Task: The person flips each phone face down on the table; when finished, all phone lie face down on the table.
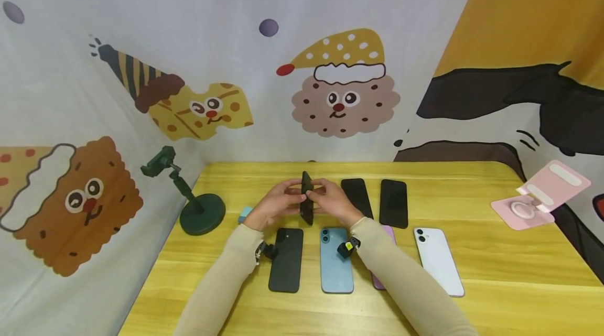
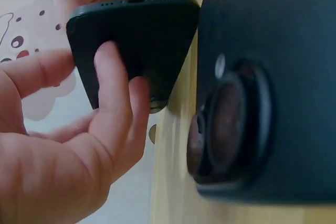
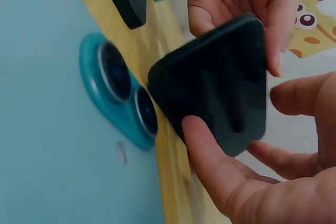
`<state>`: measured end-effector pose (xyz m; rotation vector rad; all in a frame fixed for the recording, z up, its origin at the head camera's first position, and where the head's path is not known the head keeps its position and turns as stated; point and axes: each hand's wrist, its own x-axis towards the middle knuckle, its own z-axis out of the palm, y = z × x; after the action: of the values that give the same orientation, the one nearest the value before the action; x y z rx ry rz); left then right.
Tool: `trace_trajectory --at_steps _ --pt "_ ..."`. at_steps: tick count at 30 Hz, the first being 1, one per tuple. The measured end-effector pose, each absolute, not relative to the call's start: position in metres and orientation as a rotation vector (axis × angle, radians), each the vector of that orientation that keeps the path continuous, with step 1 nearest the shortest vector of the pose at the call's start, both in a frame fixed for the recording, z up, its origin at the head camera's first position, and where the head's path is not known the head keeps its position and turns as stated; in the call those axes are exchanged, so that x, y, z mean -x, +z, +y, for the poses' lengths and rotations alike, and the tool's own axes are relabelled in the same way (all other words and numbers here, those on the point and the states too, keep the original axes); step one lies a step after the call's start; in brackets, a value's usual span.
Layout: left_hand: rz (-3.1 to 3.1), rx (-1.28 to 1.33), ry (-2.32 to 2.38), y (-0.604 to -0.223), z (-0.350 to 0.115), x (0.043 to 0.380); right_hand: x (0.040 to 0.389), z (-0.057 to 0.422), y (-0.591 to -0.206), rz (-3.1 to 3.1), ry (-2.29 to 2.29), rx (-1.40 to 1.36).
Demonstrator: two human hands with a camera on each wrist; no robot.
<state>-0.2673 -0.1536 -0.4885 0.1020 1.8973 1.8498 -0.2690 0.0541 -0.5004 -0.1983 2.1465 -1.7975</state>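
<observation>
Two hands, left hand (image 1: 276, 205) and right hand (image 1: 330, 202), gripping upright matte black phone (image 1: 306, 197), edge-on above table (image 1: 495, 262)

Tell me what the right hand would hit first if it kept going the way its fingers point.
Probably the black phone held on edge between both hands; the right hand already touches it, with the left hand just beyond.

Seven phones are showing in the head view: one dark phone (image 1: 306, 197) standing on edge above the table, two black phones (image 1: 356, 197) (image 1: 394, 203) lying face up in the back row, and four lying camera-side up in front, namely a black one (image 1: 286, 259), a blue one (image 1: 336, 260), a purple one (image 1: 381, 268) mostly hidden, and a white one (image 1: 439, 261). One green stand (image 1: 189, 197) and one pink holder (image 1: 539, 194) are sitting at the sides
</observation>
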Motion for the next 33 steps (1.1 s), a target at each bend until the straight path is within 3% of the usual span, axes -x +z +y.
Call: trace_trajectory --at_steps 15,33 --pt "1.840 -0.153 1.746 -0.487 -0.139 0.265 0.274 0.059 -0.502 2.073 -1.870 0.168" --pt "1.855 -0.066 1.850 -0.487 -0.158 0.263 0.268 0.063 -0.488 1.989 -2.005 0.156"
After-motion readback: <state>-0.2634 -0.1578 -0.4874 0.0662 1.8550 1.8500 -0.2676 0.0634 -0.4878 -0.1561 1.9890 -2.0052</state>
